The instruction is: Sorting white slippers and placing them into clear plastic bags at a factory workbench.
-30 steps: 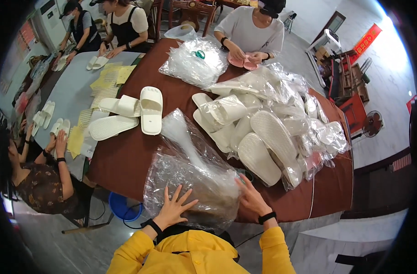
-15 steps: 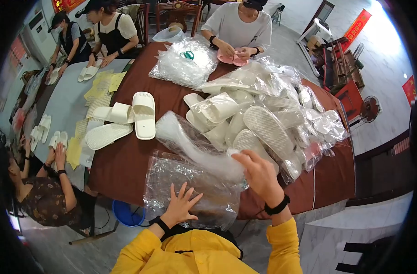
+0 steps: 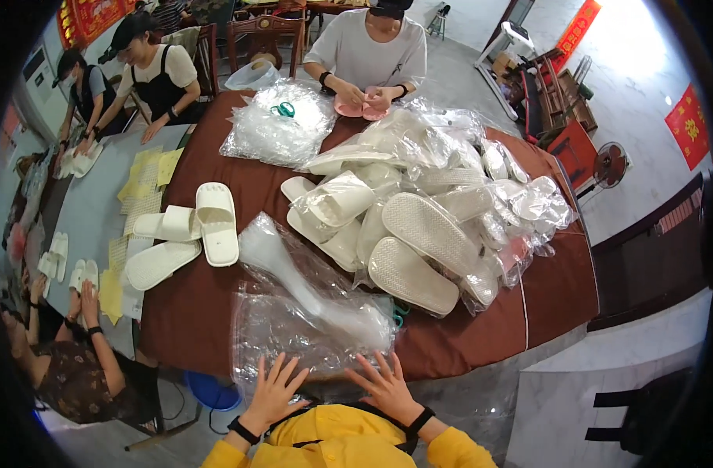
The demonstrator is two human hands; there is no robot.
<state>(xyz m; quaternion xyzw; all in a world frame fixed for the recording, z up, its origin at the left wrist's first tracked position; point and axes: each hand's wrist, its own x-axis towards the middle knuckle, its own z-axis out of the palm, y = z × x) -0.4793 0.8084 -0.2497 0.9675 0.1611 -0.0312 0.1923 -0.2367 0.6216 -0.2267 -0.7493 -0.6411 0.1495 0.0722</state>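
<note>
Both hands are spread at the near edge of the brown-covered table. My left hand (image 3: 275, 391) lies with fingers apart on a clear plastic bag (image 3: 255, 327). To its right, my right hand (image 3: 389, 391) is also open, its fingertips at the bag's near edge. Across the clear bags stretches a long, bunched whitish plastic bundle (image 3: 305, 292). Green-handled scissors (image 3: 401, 313) lie at its right end, partly covered. White slippers (image 3: 217, 226) rest left of the bags. Farther right is a heap of bagged white slippers (image 3: 426, 226).
Across the table a person in white handles pink slippers (image 3: 362, 103). Before them sits a stack of clear bags (image 3: 270, 132) with another pair of green scissors (image 3: 283, 110). People work with slippers at the grey table (image 3: 110, 203) on the left. A blue bucket (image 3: 213, 390) stands below.
My right hand has come away from the whitish bundle, down to the near edge, and spread its fingers. My left hand stays open, now nearer the edge. The view has shifted.
</note>
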